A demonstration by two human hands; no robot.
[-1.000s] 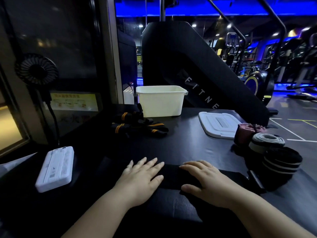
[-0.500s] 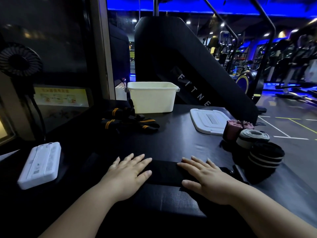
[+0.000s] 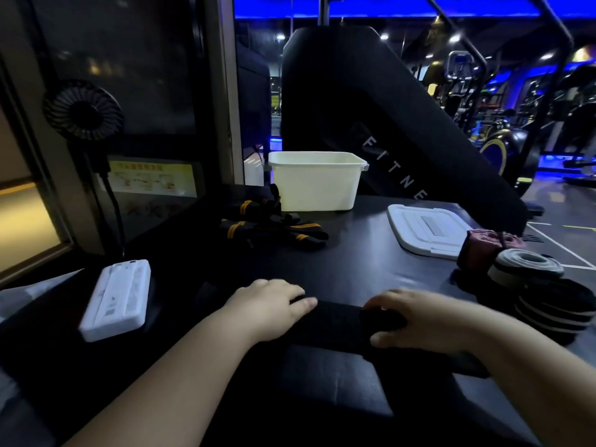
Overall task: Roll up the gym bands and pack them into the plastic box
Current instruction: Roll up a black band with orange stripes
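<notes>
Gripping a black band laid across the near part of the dark table, one hand at each end, hands apart. On the left hand, fingers bent over the band's far edge; on the right hand, fingers curled round a thicker bunched end, thumb underneath. Farther back, open white plastic box upright, its lid flat to the right. Beside the box, loose black-and-yellow bands heaped. At right, three rolled bands close together. At left, a flat white device.
</notes>
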